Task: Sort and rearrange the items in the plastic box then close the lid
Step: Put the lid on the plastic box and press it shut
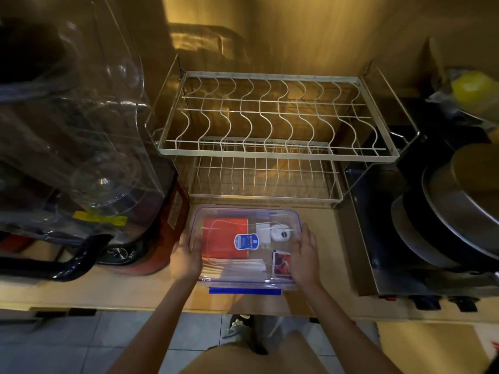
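At far left we see a clear plastic cover (81, 125) standing on the wooden table (81, 290). Our left hand (186, 256) grips the left side of the plastic box (244, 245), fingers curled over its edge. The box sits on the table just in front of an empty two-tier wire dish rack (272, 117), its clear lid (243, 215) on top and a blue latch (244, 291) on the near side. Inside we see an orange packet (225, 233), a white charger (263, 233) and a small photo (282, 263). Our right hand (306, 256) rests on the lid's right edge, fingers fairly straight. Stacked metal pans (445, 211) sit far right.
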`<state>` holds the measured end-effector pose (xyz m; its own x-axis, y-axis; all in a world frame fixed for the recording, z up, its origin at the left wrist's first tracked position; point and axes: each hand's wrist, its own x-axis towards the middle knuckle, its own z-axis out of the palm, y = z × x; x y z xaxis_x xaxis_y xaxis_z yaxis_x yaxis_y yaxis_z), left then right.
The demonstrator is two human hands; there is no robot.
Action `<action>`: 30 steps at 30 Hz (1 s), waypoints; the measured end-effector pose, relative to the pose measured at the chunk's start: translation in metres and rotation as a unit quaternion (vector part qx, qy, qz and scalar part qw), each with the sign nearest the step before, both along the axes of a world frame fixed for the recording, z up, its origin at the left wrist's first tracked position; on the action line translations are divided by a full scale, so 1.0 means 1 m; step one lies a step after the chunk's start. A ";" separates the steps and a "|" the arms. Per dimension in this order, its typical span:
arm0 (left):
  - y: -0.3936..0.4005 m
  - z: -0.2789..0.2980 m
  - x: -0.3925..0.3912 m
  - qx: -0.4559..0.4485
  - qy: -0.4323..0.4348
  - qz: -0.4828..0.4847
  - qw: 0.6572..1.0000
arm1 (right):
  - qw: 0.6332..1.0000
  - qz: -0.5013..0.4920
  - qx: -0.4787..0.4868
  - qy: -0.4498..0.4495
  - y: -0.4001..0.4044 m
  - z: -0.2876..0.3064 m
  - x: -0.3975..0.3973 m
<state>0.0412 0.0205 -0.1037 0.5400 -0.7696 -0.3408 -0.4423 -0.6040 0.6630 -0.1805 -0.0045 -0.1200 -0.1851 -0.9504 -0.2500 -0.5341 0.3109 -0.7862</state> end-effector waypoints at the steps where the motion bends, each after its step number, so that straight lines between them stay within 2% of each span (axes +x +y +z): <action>1: 0.000 0.001 -0.001 0.006 -0.006 0.003 1.000 | 1.000 0.000 -0.003 0.012 0.002 -0.001 -0.001; 5: -0.001 0.001 -0.002 0.009 -0.010 0.002 1.000 | 0.996 0.011 -0.012 0.088 0.004 0.000 -0.004; 9: 0.000 -0.003 0.002 0.007 -0.002 -0.012 1.000 | 0.955 0.051 -0.044 0.290 -0.019 0.018 -0.003; 11: 0.000 -0.003 0.003 0.014 -0.005 -0.017 1.000 | 0.951 0.095 -0.095 0.278 -0.033 0.030 0.006; 13: -0.001 -0.004 0.004 0.018 -0.006 -0.015 1.000 | 0.943 0.199 -0.113 0.241 -0.051 0.036 0.021; 15: 0.000 -0.004 0.004 0.018 -0.003 -0.013 1.000 | 0.924 0.302 -0.084 0.220 -0.073 0.035 0.037; 17: 0.000 -0.004 0.004 0.022 0.001 -0.006 1.000 | 0.909 0.360 -0.053 0.204 -0.092 0.031 0.050; 22: 0.000 -0.003 0.003 0.027 0.004 -0.003 1.000 | 0.876 0.378 0.044 0.297 -0.106 0.018 0.065; 25: 0.000 -0.004 0.003 0.028 0.003 0.001 1.000 | 0.858 0.383 0.051 0.338 -0.108 0.021 0.069; 30: 0.000 -0.004 0.001 0.023 -0.004 0.002 1.000 | 0.849 0.374 0.044 0.370 -0.102 0.024 0.069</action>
<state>0.0424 0.0201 -0.1079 0.5452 -0.7510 -0.3725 -0.4450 -0.6358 0.6306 -0.1117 -0.1065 -0.0963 0.3252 -0.8550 -0.4041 -0.9457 -0.2936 -0.1399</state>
